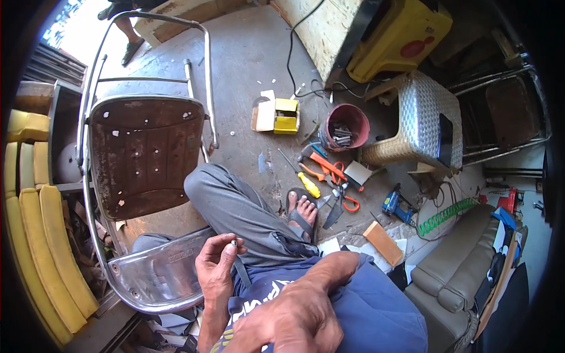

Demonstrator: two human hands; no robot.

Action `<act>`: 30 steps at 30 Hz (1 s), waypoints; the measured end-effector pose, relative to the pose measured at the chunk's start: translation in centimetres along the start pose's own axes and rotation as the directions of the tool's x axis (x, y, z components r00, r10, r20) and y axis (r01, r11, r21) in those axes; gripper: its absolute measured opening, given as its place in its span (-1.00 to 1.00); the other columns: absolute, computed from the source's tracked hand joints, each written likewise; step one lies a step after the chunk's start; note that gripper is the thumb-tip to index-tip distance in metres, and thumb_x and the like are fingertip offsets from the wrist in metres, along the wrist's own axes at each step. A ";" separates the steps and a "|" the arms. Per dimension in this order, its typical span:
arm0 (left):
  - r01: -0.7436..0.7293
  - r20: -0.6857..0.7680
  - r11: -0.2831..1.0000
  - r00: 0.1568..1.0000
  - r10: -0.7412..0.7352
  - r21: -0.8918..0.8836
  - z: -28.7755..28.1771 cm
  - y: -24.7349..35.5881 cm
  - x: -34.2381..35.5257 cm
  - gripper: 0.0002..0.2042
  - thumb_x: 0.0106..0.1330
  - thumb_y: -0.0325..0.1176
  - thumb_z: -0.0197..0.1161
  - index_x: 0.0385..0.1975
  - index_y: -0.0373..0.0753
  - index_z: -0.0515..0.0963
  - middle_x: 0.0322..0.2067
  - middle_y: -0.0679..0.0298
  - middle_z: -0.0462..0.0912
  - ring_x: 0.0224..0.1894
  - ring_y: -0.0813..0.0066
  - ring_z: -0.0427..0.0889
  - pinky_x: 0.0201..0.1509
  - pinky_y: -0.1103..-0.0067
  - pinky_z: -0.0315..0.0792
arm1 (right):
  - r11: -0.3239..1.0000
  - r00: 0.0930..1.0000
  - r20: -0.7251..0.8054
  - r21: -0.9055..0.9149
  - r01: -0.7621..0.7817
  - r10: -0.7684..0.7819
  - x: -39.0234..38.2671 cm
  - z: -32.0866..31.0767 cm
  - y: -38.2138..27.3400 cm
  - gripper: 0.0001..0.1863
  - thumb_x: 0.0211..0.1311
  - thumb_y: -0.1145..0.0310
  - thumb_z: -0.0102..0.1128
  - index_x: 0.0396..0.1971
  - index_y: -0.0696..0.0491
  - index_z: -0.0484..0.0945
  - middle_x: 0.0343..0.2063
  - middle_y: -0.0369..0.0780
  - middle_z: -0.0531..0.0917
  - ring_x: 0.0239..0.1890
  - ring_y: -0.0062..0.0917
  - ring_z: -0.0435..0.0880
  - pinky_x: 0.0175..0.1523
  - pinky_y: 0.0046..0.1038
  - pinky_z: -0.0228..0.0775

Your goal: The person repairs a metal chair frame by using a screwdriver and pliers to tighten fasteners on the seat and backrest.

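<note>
— Careful, that small metal piece (233, 242) could be slipping: the left hand (215, 267) is pinching it by the fingertips alone, above the chair's metal frame (154, 276) and the knee.

— And the right hand (297, 317)?

— It's lying loosely open on the blue shirt (376, 306), holding nothing. A dropped piece would be vanishing among the floor clutter.
</note>
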State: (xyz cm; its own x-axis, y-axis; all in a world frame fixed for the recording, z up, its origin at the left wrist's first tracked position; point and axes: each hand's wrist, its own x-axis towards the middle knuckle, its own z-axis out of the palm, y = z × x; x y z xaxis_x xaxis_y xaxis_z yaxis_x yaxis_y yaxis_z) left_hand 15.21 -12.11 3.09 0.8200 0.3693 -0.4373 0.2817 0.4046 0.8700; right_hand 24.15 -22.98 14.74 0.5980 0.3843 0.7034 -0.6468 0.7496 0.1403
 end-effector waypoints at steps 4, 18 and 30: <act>0.018 0.008 0.999 1.000 -0.019 0.049 0.1 -0.3 0.1 -0.76 0.38 -0.43 0.38 -0.04 -0.40 0.61 -0.21 0.15 0.73 -0.15 0.44 0.70 0.00 0.48 0.62 | 0.994 0.992 -0.059 -0.007 0.109 -0.109 -0.4 0.5 1.0 -0.72 0.50 0.29 0.19 -0.18 0.23 0.70 -0.28 -0.09 0.61 -0.33 -0.38 0.62 -0.27 -0.37 0.46; 0.080 -0.001 0.992 0.997 -0.081 0.101 0.0 -0.5 1.4 -0.76 0.39 -0.39 0.39 -0.08 -0.40 0.62 -0.28 0.19 0.71 -0.22 0.48 0.67 -0.04 0.54 0.56 | 0.354 0.655 -0.642 -0.551 -0.756 0.399 -10.1 -3.4 -8.4 -0.78 0.33 0.31 0.36 -0.15 0.12 0.67 -0.19 -0.16 0.65 -0.23 -0.41 0.65 -0.10 -0.42 0.50; 0.100 0.087 0.985 0.990 -0.113 0.140 2.0 -0.8 2.7 -0.76 0.37 -0.39 0.39 -0.08 -0.40 0.61 -0.26 0.19 0.69 -0.22 0.47 0.66 -0.05 0.53 0.54 | -0.242 0.045 -0.463 0.376 -0.895 -0.885 -44.0 -7.1 -16.9 -0.77 0.24 0.37 0.30 -0.12 0.09 0.65 -0.35 -0.16 0.77 -0.27 -0.32 0.77 -0.08 -0.27 0.59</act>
State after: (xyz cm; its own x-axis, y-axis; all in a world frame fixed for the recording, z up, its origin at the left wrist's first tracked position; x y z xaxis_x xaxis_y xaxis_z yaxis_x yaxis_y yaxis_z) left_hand 18.17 -13.11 1.67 0.8232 0.2465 -0.5114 0.4294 0.3189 0.8449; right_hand 12.10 -48.75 -23.52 0.8184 -0.3971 -0.4153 -0.5566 -0.7275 -0.4013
